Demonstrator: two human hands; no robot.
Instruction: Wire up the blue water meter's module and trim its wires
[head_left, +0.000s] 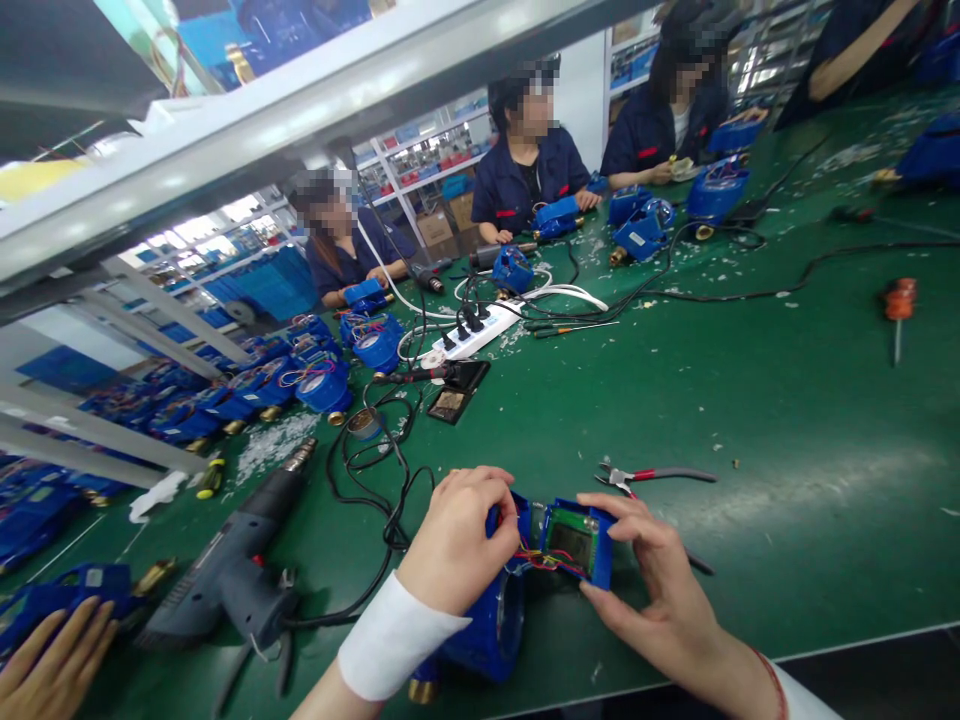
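Near the front edge of the table, a blue meter (pixel 484 635) with a brass fitting lies beneath my hands. Its box-like cover (pixel 602 560) is swung open, showing a green circuit board (pixel 571 540) inside. Red and yellow wires (pixel 541 556) run from the board toward the meter body. My right hand (pixel 664 575) grips the cover between thumb and fingers. My left hand (pixel 465 535) is closed, thumb against curled fingers, at the blue housing where the wires begin; what it pinches is hidden.
Diagonal cutters (pixel 667 475) lie beyond my right hand. A heat gun (pixel 232 560), cables, a soldering iron (pixel 420 376) and a power strip (pixel 480 332) are to the left and ahead. A co-worker's hand (pixel 60 655) rests on another meter. Several people sit opposite.
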